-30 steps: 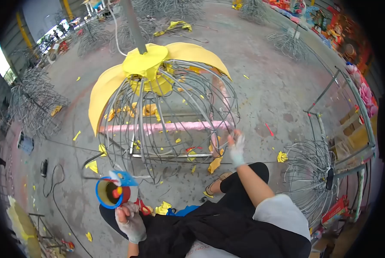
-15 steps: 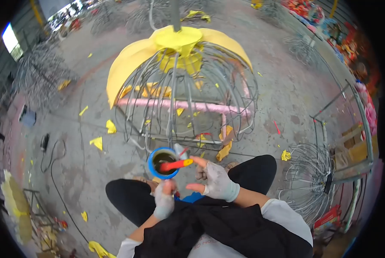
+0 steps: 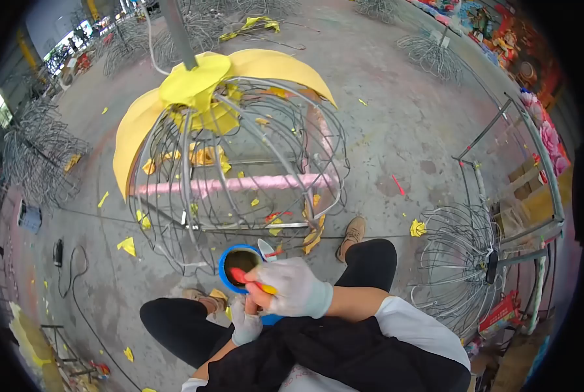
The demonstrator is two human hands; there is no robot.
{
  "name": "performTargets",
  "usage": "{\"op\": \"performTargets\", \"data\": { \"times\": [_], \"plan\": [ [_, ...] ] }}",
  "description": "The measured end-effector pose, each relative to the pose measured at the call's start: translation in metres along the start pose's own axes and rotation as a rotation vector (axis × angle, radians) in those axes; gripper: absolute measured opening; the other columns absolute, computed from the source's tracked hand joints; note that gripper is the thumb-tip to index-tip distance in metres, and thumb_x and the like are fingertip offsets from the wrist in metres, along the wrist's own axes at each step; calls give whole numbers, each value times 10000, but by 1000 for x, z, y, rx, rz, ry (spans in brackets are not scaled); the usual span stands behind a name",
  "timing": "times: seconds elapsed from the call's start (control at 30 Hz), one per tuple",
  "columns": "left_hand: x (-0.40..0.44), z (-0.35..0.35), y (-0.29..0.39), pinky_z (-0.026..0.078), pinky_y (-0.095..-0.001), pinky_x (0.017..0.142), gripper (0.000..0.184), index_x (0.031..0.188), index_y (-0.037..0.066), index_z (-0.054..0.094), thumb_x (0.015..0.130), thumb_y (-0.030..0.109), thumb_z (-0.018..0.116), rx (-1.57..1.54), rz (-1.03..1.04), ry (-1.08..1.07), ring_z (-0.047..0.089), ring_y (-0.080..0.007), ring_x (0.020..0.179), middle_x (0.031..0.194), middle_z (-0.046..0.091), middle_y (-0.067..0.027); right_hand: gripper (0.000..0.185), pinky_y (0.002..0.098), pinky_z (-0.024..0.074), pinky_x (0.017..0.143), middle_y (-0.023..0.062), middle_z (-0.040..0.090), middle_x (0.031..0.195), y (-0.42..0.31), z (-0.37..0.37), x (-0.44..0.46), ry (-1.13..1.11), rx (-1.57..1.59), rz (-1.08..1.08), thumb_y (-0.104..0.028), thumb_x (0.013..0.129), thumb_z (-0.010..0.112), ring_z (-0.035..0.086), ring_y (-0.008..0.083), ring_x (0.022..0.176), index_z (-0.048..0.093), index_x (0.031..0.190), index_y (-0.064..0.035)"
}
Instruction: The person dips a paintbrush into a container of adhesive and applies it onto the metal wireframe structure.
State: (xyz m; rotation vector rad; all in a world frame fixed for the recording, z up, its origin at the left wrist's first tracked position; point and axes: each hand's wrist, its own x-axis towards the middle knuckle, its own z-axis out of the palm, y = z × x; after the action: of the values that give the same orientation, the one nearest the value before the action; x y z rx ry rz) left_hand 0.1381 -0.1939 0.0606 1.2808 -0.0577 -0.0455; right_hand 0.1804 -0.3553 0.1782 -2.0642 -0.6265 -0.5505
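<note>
A can with a blue rim [image 3: 222, 266] stands in front of me, with brownish contents inside. A brush with a red and yellow handle [image 3: 243, 275] leans into it; its head is hidden in the can. My right hand [image 3: 299, 287], in a whitish glove with bare fingertips, is closed around the yellow end of the handle. Just below the can is my left hand [image 3: 245, 321], gloved too, with its fingers curled up close to the right fingertips. What it holds, if anything, is hidden. A small white cup-like thing [image 3: 266, 248] sits beside the can.
Ahead stands a domed metal wire frame [image 3: 259, 157] with yellow sheet petals [image 3: 279, 65] on top and a pink-wrapped bar [image 3: 233, 184]. More wire bundles [image 3: 458, 251] and a metal rack [image 3: 546, 150] are at right. Yellow scraps [image 3: 127, 246] and a black cable [image 3: 86, 320] lie on the floor.
My right hand has gone from open fingers beside the brush handle to a grip on it. The view has shifted, so the wire frame appears further left.
</note>
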Motion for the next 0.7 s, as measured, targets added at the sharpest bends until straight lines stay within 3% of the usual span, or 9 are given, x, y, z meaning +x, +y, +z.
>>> {"op": "performTargets", "data": {
  "times": [0.1, 0.27, 0.43, 0.57, 0.7],
  "plan": [
    [3, 18, -7, 389, -232, 629, 237, 941, 32, 557, 1001, 246, 474, -11, -52, -49, 475, -117, 682, 788, 555, -35, 228, 288, 463, 546, 65, 655, 810, 9, -30, -3, 157, 96, 8, -64, 730, 711, 589, 214, 596, 638, 944, -35],
    [-8, 50, -29, 374, -242, 604, 254, 890, 50, 539, 1010, 258, 457, -102, -98, -60, 446, -110, 662, 759, 534, -33, 215, 290, 456, 531, 60, 656, 780, 17, -55, -12, 41, -30, 53, -30, 721, 695, 568, 223, 555, 642, 930, -26],
    [-31, 81, -40, 365, -242, 599, 266, 867, 52, 540, 1009, 262, 457, 153, -44, 20, 429, -115, 658, 766, 534, -43, 196, 283, 441, 522, 60, 654, 767, 18, -73, -30, 29, 161, 85, -53, 759, 680, 557, 212, 553, 639, 950, -29],
    [-38, 103, -34, 378, -244, 617, 275, 895, 31, 548, 1007, 267, 462, -69, 30, 1, 437, -127, 669, 770, 527, -47, 193, 279, 438, 544, 65, 647, 770, 11, -117, -47, -40, 240, 265, -85, 803, 655, 561, 207, 578, 631, 988, -36],
    [-54, 132, -40, 381, -247, 622, 274, 878, 38, 540, 1008, 265, 458, 174, 68, 82, 437, -134, 667, 766, 515, -46, 201, 279, 434, 560, 66, 634, 759, 24, -114, -56, -149, 276, 139, -112, 826, 646, 558, 205, 588, 621, 1014, -44]
  ]
}}
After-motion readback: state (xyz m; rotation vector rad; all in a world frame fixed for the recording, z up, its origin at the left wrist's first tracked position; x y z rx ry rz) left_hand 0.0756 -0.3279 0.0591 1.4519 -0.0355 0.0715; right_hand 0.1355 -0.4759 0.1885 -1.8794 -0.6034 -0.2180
